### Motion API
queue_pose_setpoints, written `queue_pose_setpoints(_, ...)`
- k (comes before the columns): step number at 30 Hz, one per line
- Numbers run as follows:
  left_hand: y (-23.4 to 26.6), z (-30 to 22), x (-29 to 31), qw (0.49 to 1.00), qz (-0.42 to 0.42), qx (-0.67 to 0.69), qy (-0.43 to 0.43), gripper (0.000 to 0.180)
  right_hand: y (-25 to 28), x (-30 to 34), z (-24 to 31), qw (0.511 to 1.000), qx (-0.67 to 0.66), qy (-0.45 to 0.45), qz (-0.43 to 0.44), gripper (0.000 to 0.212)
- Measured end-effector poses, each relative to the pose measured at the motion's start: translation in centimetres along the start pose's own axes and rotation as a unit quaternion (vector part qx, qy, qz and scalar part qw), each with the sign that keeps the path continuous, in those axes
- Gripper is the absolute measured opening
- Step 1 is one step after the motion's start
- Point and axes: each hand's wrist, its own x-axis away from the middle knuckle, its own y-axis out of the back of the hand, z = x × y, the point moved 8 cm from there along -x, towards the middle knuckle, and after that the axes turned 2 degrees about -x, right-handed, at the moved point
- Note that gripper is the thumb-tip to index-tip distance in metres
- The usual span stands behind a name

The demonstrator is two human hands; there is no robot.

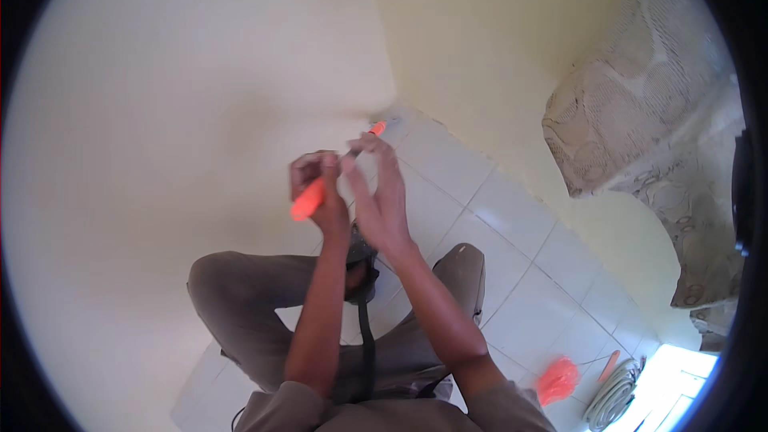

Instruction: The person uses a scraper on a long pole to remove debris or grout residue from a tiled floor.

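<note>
My left hand (318,184) is closed around the bright orange handle of a slim tool (309,200). From its grip a dark shaft runs up and right, and the far end shows orange again beyond my fingers. My right hand (380,192) has its thumb and fingertips around the dark shaft; motion smears them a little. Both hands hang in front of the wall corner. The exact kind of tool cannot be made out.
A pale wall (200,96) meets a cream wall (464,56) at the corner. White floor tiles (512,224) lie below. Patterned cloth (624,96) hangs at the right. An orange plastic bag (558,380) and a coiled cable (614,400) lie at lower right. My bent knees flank my forearms.
</note>
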Motion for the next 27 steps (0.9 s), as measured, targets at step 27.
queue_pose_setpoints(27, 17.8, 0.5, -7.3, 0.965, 0.172, 0.154, 0.126, 0.041, -10.7, 0.7, -39.1, 0.848, -0.112, -0.444, -0.265, 0.044)
